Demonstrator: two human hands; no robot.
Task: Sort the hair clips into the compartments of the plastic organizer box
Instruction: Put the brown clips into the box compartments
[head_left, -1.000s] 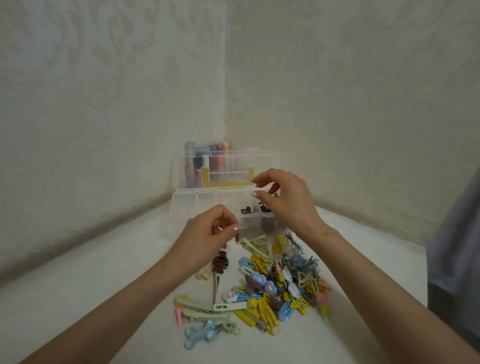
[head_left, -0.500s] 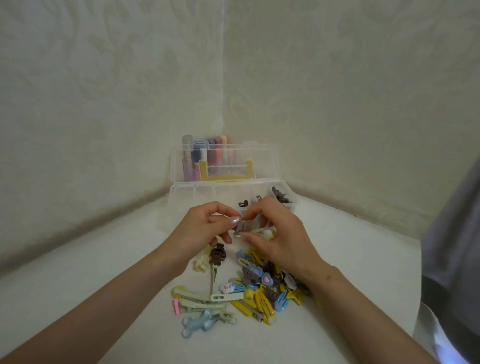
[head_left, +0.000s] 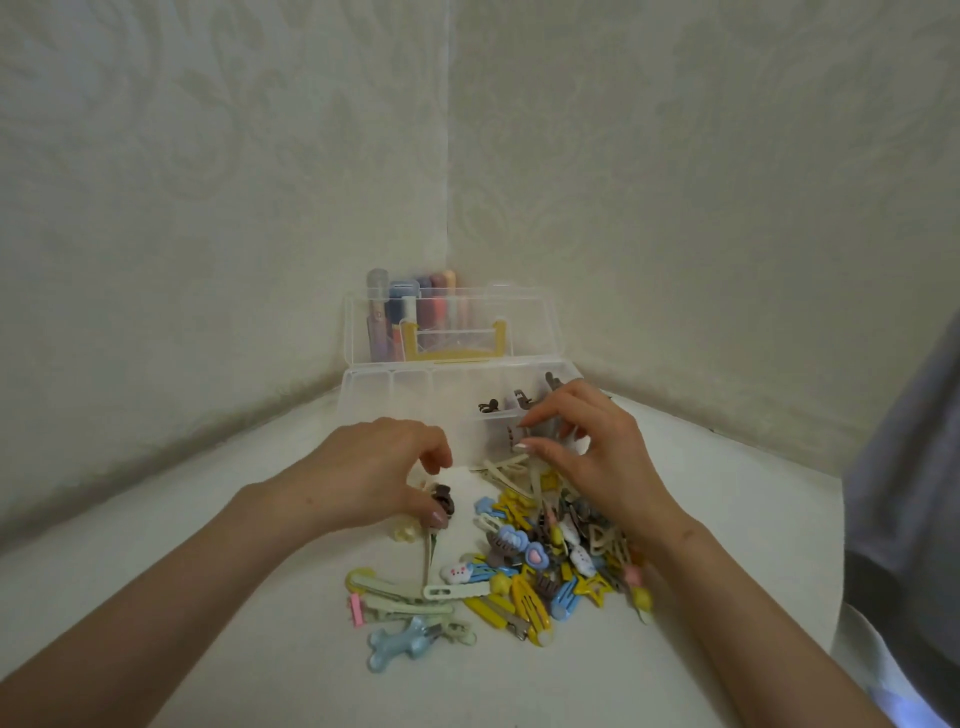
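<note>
A clear plastic organizer box (head_left: 395, 397) stands open in the corner of the white worktop (head_left: 753, 493), against the pale patterned walls. Its lid (head_left: 530, 322) is upright and carries a yellow handle (head_left: 452, 353); some coloured tubes (head_left: 395, 312) show through it from behind. Three small brown clips (head_left: 488, 406) lie in the back compartments on the right side of the box.

In front of the box is the pile of coloured hair clips (head_left: 545, 561), mostly yellow, blue, cream and grey. A little apart, nearest to the camera, lies a light blue bone-shaped clip (head_left: 400, 644).

The left hand (head_left: 374, 467) is left of the pile with its fingers curled down. Its thumb and fingers pinch the brown top of a long green hair clip (head_left: 444, 500), whose thin stem points toward the camera.

The right hand (head_left: 597, 462) is over the front right compartment with half-curled, spread fingers. One more tiny brown clip (head_left: 511, 434) sits between the thumb tip and the index tip, but I cannot tell if the hand grips it (the clip is too small and blurred).

A grey fabric (head_left: 909, 467) fills the right edge.
</note>
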